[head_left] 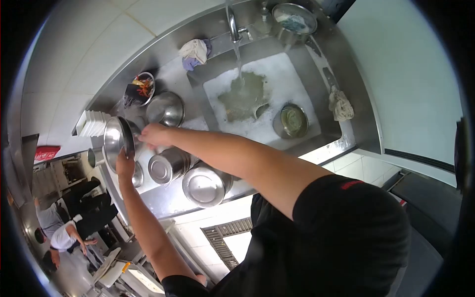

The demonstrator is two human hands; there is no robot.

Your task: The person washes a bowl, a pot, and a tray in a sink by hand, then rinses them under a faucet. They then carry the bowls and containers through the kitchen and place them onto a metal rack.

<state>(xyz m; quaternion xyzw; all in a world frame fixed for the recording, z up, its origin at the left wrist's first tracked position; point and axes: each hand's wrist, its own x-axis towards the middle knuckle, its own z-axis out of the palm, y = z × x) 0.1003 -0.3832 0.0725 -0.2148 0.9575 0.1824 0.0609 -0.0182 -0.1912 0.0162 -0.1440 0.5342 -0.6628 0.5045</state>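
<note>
On the left of the counter, my left hand [125, 166] is closed on the lower edge of a shiny metal bowl [113, 138], which is tilted on its side and shows a dark band along its right edge. My right hand [154, 134] is just right of that bowl with its fingers curled; what they grip, if anything, is hidden. Above my right hand lies a rounded metal bowl [166, 110]. Below it are a metal pot [166, 167] and a round metal pan [204, 187], near the counter's front edge.
Water runs from a faucet [232, 27] into a foamy sink [198, 99] holding a round container [292, 121]. Cloths [194, 52] [340, 105] lie on its rim. A pot [295, 22], a bowl of scraps [143, 89] and white dishes [94, 123] stand around. Other people [64, 232] are at lower left.
</note>
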